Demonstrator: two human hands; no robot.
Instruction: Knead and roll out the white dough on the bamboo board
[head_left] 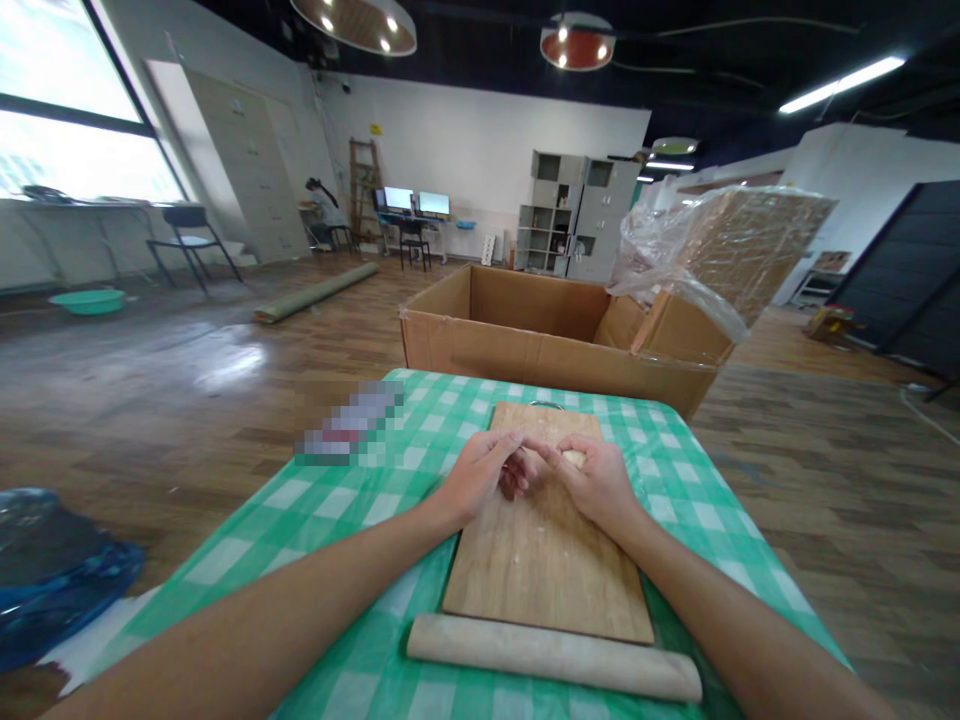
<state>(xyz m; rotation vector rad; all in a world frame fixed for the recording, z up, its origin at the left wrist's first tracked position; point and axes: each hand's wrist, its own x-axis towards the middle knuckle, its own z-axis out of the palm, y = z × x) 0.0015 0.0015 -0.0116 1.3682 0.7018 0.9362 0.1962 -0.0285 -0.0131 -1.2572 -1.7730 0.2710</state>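
No text, label, brand or number can be read anywhere in the view. A small yellow sign (374, 129) is fixed high on the far white wall, but its writing is too small to be made out. Two lit monitors (415, 201) are seen on a desk below it, and nothing on their screens can be deciphered. A blurred patch (349, 430) lies at the far left edge of the worktop (675, 470); whatever is printed there is hidden.

A small, pale lump of dough (574, 458) sits pinched in the right hand (600, 485), over the far half of the wooden cutting board (540, 570).
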